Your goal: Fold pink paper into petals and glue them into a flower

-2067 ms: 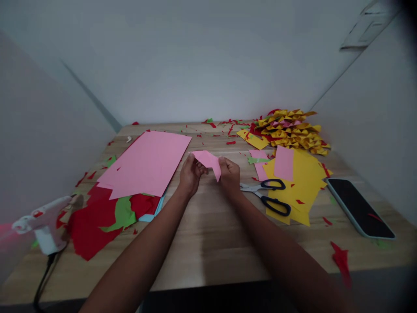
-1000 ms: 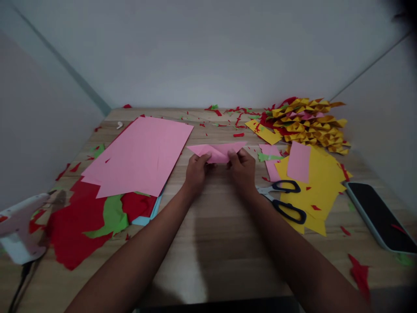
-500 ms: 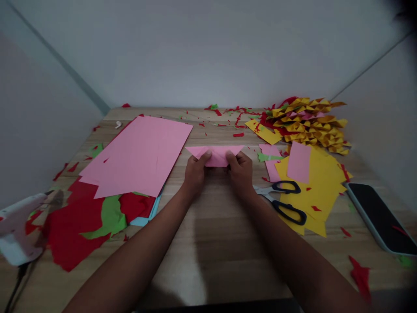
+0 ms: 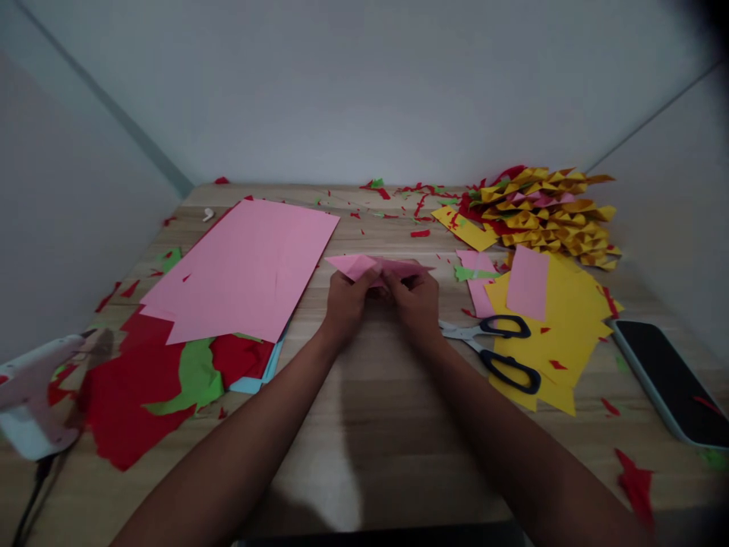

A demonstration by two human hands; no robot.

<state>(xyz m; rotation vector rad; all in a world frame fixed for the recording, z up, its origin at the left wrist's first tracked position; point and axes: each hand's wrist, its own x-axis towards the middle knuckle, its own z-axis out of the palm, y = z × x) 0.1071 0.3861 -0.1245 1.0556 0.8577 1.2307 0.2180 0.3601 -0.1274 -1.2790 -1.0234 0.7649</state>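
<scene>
A small folded piece of pink paper (image 4: pixel 356 265) is held up in the middle, over the wooden table (image 4: pixel 319 471). My left hand (image 4: pixel 345 304) pinches its left part between thumb and fingers. On the other side my right hand (image 4: pixel 418 304) grips it the same way, the thumbs close together at the centre. The paper bends at its middle, with pointed ends sticking out left and right; its lower part is hidden by my hands. Just right of my right hand lie scissors (image 4: pixel 504 372) with dark blue handles, their blades partly hidden behind my wrist.
Large pink sheets (image 4: pixel 244 266) lie at left over red paper (image 4: pixel 137 395) and a green scrap (image 4: pixel 197 376). A white glue gun (image 4: pixel 39 395) stands far left. At right are yellow sheets (image 4: pixel 558 319), a folded yellow paper piece (image 4: pixel 547 205) and a phone (image 4: pixel 666 380).
The pink paper has gone from a flat, wide shape to one bent at the middle. My thumbs have come closer together at its centre.
</scene>
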